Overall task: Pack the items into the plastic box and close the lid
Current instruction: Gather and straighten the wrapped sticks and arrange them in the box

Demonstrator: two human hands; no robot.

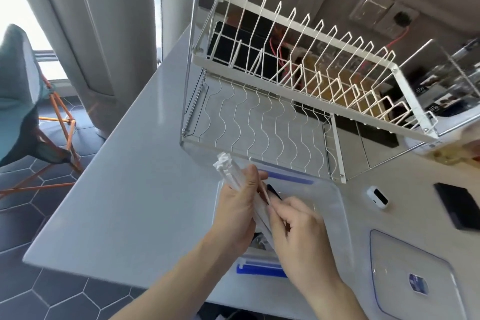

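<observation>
While both hands hover over the clear box [335, 215] on the desk [135, 189], the left hand [239, 213] is wrapped around a bundle of white paper-wrapped sticks [228, 171], looks like chopsticks or straws, can't really tell. That bundle pokes up and away past the fingers, tilted over the box's far-left corner. The right hand [301, 236] is pinching one thin stick [265, 195] out of the bundle with its fingertips. Box has blue latches on the near and far edges, and something dark sits inside it, mostly hidden. Its lid [405, 265] lies flat on the desk just to the right, off the box. A wire dish rack [285, 86] stands right behind the box.
</observation>
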